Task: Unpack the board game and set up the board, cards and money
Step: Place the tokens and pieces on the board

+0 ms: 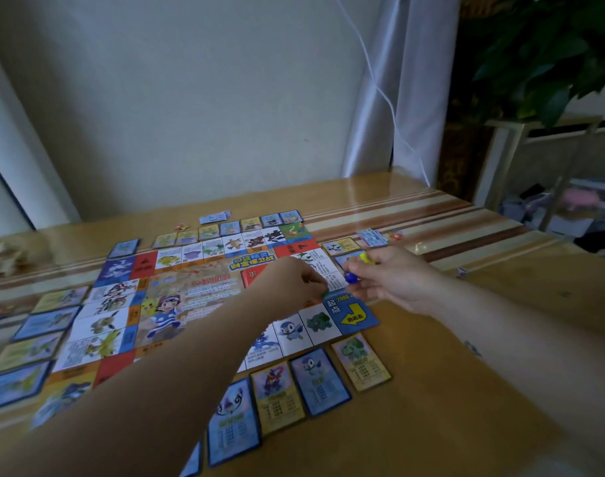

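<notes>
A colourful game board (197, 290) lies flat on the wooden table (466, 390), ringed by picture cards such as the near row (320, 380). My left hand (294, 282) reaches across the board and pinches a small green piece (325, 293) just above the blue start square (352, 313). My right hand (394, 277) hovers beside it, holding a blue piece (351, 277) and a yellow piece (365, 258) in its fingers. Two small stacks of paper money (214, 217) (373, 236) lie at the far edge and at the right of the board.
A white die (461, 272) sits on the table right of my right hand. A small orange token (395, 235) lies by the right money stack. A wall and a sheer curtain (397, 98) stand behind; a potted plant (552, 56) is at the far right.
</notes>
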Demonstrator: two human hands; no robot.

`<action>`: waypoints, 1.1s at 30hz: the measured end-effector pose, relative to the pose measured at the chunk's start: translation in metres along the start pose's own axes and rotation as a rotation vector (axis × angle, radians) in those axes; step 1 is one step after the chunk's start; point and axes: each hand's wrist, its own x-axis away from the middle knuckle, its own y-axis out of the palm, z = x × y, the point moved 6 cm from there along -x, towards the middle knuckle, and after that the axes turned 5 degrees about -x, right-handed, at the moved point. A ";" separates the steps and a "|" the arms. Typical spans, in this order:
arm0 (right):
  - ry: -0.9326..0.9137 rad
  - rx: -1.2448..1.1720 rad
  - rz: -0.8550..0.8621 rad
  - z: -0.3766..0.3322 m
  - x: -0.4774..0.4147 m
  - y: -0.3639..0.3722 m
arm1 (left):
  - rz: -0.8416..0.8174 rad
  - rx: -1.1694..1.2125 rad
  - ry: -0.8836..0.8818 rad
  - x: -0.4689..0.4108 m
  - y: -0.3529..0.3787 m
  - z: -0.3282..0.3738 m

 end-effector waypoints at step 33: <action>-0.204 0.607 -0.060 -0.018 0.025 -0.004 | -0.086 0.843 -0.101 0.020 -0.013 0.000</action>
